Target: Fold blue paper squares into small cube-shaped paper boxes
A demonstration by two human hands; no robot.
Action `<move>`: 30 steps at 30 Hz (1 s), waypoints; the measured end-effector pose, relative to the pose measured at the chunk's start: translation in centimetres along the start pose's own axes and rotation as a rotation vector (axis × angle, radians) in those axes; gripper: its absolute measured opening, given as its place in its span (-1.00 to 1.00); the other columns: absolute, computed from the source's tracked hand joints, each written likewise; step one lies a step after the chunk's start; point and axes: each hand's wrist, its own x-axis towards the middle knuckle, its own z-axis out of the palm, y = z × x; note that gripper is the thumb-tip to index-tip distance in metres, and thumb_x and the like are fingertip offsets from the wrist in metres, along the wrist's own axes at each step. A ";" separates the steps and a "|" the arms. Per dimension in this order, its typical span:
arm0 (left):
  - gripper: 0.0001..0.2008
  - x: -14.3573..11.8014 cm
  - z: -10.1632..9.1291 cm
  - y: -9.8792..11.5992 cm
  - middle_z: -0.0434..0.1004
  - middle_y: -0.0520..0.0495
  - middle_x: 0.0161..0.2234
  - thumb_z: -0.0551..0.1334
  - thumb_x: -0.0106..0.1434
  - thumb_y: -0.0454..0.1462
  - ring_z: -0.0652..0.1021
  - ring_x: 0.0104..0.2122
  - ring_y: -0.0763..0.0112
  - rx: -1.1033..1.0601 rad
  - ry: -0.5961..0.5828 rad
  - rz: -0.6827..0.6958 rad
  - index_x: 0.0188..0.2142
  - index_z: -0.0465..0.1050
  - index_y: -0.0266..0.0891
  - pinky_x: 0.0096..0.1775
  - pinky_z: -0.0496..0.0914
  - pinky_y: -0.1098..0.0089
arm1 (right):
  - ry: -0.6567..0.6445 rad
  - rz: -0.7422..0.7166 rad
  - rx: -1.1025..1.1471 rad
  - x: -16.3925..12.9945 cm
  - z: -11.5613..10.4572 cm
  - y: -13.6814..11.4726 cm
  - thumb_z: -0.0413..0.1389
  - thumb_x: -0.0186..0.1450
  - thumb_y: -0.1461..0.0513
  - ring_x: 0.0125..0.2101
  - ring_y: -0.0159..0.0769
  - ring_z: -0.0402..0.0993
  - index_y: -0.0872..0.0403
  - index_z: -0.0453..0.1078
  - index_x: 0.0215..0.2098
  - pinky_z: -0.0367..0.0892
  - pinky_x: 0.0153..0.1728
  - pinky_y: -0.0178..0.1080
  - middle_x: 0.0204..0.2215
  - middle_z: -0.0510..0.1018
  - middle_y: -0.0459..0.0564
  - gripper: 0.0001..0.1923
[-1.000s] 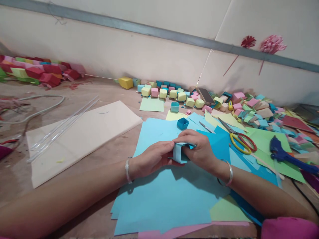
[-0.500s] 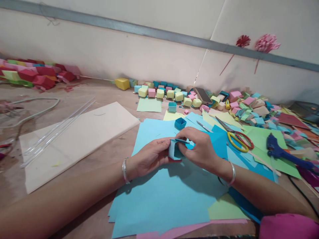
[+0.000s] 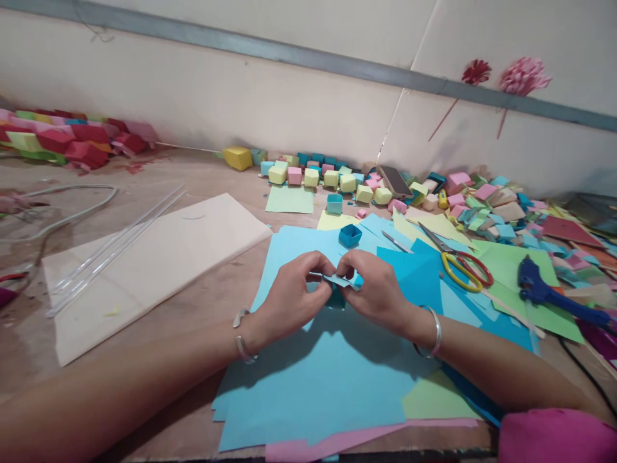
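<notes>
Left hand (image 3: 289,292) and right hand (image 3: 373,292) pinched small blue paper fold (image 3: 340,281) | advice: crease edges squarely, flat over blue sheets (image 3: 313,379)

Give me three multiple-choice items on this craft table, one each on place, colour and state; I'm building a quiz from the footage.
1. Where do the scissors lie?
A. right of the hands
B. on the cream board
C. against the wall

2. What colour is the glue gun?
A. red
B. blue
C. yellow

3. How is the folded blue paper piece held?
A. lying untouched
B. by one hand only
C. pinched between the left hand and the right hand

Answers: 1 A, they rest on coloured sheets right of the hands; 2 B, its body is blue; 3 C, both hands' fingertips grip it.
</notes>
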 end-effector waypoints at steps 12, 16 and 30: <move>-0.78 0.1 -0.1 -0.5 0.54 -0.01 -0.29 0.07 0.03 -0.48 0.54 -0.23 0.40 0.029 -0.005 0.006 -0.38 0.40 -0.22 -0.11 0.51 0.34 | -0.065 0.031 0.020 0.2 -0.1 0.7 0.00 -0.10 0.46 -0.43 -0.32 0.36 0.04 0.21 -0.50 0.18 -0.34 -0.29 -0.51 0.46 -0.10 -0.76; -0.81 0.5 -0.6 0.3 0.59 0.01 -0.28 0.13 0.04 -0.43 0.56 -0.22 0.36 0.054 -0.018 -0.043 -0.38 0.47 -0.21 -0.07 0.47 0.29 | -0.085 0.069 0.023 0.3 -0.2 0.7 0.02 -0.06 0.45 -0.41 -0.33 0.35 0.05 0.27 -0.47 0.18 -0.33 -0.29 -0.49 0.47 -0.09 -0.78; -0.82 1.7 -1.8 0.8 0.42 0.06 -0.51 0.23 0.14 -0.16 0.36 -0.51 0.51 -0.065 -0.130 -0.327 -0.43 0.47 -0.24 -0.49 0.23 0.51 | -0.323 0.507 0.408 1.6 -0.8 1.1 0.13 0.02 0.27 -0.56 -0.49 0.12 0.08 0.23 -0.56 0.03 -0.57 -0.37 -0.62 0.24 -0.23 -0.88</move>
